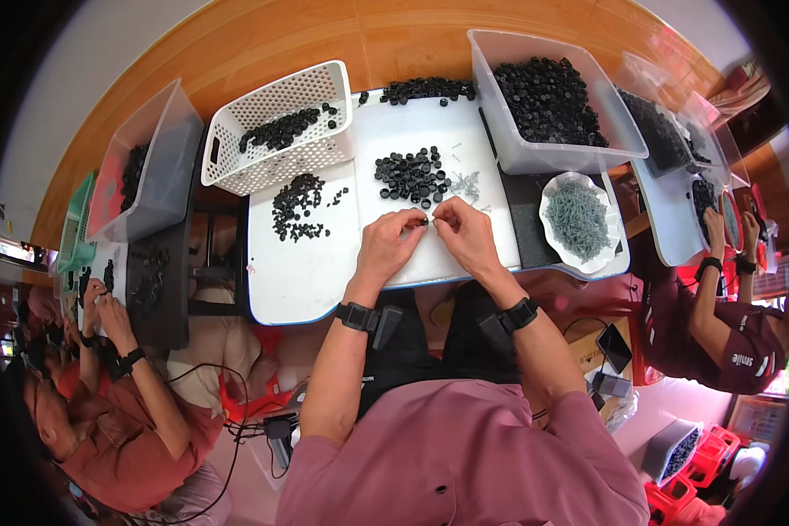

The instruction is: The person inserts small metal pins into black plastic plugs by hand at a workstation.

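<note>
Over the near part of the white table (302, 280), my left hand (391, 245) pinches a small black part (425, 222) between thumb and fingertips. Right beside it, my right hand (469, 238) has its thumb and forefinger pressed together; whatever they hold is too small to make out. Just beyond my fingers lies a pile of round black caps (409, 175). To its right are loose grey screw-like pins (466, 187). Off to the left is a spread of smaller black pieces (298, 206).
A white perforated basket (263, 172) and a translucent bin (557, 160) of black parts stand at the back. At right, a white scalloped dish (588, 266) holds many grey-green pins. Co-workers sit on both sides, by another translucent bin (168, 158) and a side table (666, 219).
</note>
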`<state>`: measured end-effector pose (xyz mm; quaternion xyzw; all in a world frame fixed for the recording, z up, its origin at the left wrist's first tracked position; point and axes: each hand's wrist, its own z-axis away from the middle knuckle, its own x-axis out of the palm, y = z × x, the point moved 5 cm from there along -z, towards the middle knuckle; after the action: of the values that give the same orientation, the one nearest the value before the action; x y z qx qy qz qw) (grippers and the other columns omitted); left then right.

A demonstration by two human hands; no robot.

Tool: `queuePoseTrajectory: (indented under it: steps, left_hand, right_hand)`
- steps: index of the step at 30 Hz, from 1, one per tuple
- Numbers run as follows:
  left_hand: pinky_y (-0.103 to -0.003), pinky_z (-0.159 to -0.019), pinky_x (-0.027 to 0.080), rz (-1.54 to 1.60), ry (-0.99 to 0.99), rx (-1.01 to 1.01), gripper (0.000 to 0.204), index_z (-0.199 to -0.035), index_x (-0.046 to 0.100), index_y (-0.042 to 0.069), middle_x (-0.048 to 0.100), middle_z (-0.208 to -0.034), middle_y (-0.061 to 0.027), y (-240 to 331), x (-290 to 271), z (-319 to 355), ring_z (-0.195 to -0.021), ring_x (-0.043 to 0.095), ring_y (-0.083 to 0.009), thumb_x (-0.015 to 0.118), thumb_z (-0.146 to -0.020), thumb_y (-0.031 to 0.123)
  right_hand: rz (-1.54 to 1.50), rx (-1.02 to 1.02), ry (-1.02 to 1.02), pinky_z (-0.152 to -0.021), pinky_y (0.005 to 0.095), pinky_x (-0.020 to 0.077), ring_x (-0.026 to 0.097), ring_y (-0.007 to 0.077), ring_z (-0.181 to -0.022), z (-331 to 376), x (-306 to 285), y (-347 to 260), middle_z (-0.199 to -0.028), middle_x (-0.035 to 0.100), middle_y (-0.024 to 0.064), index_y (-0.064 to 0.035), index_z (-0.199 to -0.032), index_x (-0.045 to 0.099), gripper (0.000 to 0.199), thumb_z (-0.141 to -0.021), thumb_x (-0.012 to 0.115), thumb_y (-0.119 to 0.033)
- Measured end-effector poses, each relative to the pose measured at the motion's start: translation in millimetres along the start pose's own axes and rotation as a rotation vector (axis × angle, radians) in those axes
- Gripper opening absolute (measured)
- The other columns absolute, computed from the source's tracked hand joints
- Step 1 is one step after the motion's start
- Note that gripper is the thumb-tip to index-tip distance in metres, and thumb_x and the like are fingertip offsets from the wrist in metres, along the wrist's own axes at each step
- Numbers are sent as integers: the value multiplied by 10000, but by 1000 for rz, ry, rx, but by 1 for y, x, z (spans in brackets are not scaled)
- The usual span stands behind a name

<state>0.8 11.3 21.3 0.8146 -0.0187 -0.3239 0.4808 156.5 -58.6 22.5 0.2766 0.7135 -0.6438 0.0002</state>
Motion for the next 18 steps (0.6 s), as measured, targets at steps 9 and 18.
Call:
queuePoseTrajectory:
  steps: [9,18]
  left_hand:
    - [-330,-730,602,-43,-10,42,223,-1062,752,48,756,-919,-112,4,1,-2,-810,746,-222,817,-850,77]
    - [-336,-725,597,-39,-3,55,227,-1071,748,50,750,-923,-116,5,2,-1,-811,738,-234,812,-854,71]
  right_hand:
    - [-26,-39,36,-692,301,562,722,196,-765,4,1,2,-868,732,107,0,-1007,672,107,-901,689,-9]
    - [32,-176,83,-687,305,569,734,207,-776,8,4,-3,-884,735,114,-1,-1016,679,109,-909,702,-6]
